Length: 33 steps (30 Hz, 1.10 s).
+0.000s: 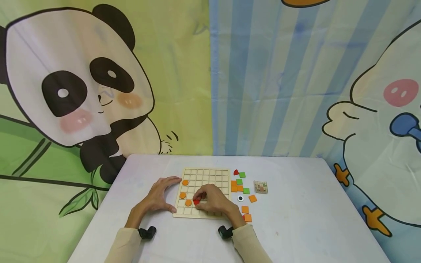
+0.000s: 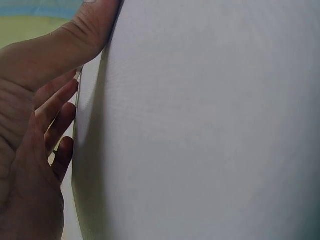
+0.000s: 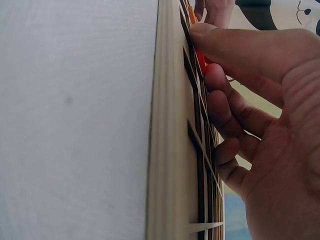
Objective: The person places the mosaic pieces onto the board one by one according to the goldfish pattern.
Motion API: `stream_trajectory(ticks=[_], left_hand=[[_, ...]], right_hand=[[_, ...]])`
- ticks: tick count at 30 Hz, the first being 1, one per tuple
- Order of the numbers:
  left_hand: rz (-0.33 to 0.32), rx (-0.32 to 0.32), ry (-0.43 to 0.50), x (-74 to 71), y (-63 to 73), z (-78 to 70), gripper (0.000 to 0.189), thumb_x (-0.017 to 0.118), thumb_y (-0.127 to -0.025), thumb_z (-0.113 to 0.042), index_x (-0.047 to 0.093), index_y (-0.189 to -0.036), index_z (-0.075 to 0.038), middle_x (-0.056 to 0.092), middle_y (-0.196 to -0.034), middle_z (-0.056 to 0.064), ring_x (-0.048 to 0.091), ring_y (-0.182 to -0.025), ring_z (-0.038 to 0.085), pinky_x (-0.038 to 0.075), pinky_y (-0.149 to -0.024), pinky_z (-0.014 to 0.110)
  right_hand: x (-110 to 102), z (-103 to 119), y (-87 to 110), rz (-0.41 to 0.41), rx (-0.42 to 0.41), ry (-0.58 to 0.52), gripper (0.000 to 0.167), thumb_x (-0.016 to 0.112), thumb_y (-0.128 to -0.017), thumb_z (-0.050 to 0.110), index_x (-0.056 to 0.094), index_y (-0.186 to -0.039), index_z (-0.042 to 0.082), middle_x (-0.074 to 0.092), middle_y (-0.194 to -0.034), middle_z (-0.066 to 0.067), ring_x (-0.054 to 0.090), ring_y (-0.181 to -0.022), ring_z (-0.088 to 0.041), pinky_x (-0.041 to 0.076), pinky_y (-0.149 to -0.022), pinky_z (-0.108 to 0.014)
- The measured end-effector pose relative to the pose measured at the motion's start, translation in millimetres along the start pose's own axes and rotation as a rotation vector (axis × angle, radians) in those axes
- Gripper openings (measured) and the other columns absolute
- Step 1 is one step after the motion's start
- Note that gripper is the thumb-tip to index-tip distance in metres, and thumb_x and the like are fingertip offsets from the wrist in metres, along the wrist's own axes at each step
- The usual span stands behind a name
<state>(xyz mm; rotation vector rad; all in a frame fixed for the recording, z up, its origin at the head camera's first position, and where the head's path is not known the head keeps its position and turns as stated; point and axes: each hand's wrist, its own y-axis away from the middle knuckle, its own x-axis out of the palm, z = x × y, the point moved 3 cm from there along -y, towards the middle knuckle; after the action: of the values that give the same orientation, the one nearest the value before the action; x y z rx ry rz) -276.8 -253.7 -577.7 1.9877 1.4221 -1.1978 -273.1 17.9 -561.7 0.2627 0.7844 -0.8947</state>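
Observation:
A pale wooden grid board (image 1: 197, 178) lies on the white table, with several orange round pieces on its left columns, one of them (image 1: 188, 202) beside my right hand. My right hand (image 1: 212, 199) bends over the lower part of the board. Its thumb and fingertips pinch a small red piece (image 1: 196, 202) at a grid cell; the red piece (image 3: 201, 60) also shows between thumb and finger in the right wrist view. At the board's left edge my left hand (image 1: 160, 195) rests with thumb and fingers spread, touching the frame. The red piece's full outline is partly covered.
Right of the board lie loose orange squares (image 1: 252, 198), green squares (image 1: 246, 190), a red quarter-round piece (image 1: 236, 172) and a white ring with a dark centre (image 1: 240, 198). Farther right is a small patterned card (image 1: 261, 187). A printed curtain stands behind the table.

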Motion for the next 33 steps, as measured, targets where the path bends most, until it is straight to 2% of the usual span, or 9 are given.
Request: stream_trajectory(ticks=[11, 18, 25, 33], left_hand=[[-0.055, 0.095, 0.019, 6.3, -1.8, 13.2, 0.126, 0.103, -0.049, -0.067, 0.058, -0.157, -0.020, 0.057, -0.162, 0.006, 0.051, -0.134, 0.033, 0.039, -0.106, 0.066], [-0.025, 0.048, 0.025, 3.6, -4.0, 10.3, 0.128, 0.104, -0.049, -0.063, 0.057, -0.159, -0.020, 0.054, -0.165, 0.007, 0.049, -0.138, 0.034, 0.037, -0.111, 0.066], [-0.008, 0.021, 0.002, -1.0, -1.0, 2.2, 0.127, 0.107, -0.049, -0.059, 0.059, -0.158, -0.015, 0.056, -0.164, 0.010, 0.052, -0.138, 0.037, 0.039, -0.111, 0.066], [-0.032, 0.060, -0.003, 4.0, 1.0, 8.7, 0.128, 0.104, -0.049, -0.062, 0.057, -0.159, -0.017, 0.056, -0.164, 0.009, 0.051, -0.135, 0.033, 0.040, -0.108, 0.062]], right_hand=[[-4, 5, 1.5, 0.004, -0.003, -0.045, 0.017, 0.090, -0.089, 0.012, 0.085, -0.105, 0.012, 0.080, -0.100, 0.001, 0.069, -0.091, -0.012, 0.057, -0.088, -0.023], [-7, 7, 2.2, 0.003, 0.019, -0.050, 0.017, 0.087, -0.089, 0.011, 0.084, -0.105, 0.012, 0.079, -0.100, 0.001, 0.070, -0.092, -0.017, 0.060, -0.090, -0.030], [-6, 6, 3.9, 0.000, 0.007, -0.053, 0.022, 0.090, -0.085, 0.012, 0.083, -0.106, 0.011, 0.078, -0.099, 0.000, 0.068, -0.091, -0.012, 0.057, -0.089, -0.024], [-22, 7, 11.4, -0.037, 0.003, -0.028, 0.031, 0.093, -0.085, 0.017, 0.083, -0.112, 0.008, 0.081, -0.106, -0.005, 0.072, -0.097, -0.022, 0.059, -0.091, -0.030]])
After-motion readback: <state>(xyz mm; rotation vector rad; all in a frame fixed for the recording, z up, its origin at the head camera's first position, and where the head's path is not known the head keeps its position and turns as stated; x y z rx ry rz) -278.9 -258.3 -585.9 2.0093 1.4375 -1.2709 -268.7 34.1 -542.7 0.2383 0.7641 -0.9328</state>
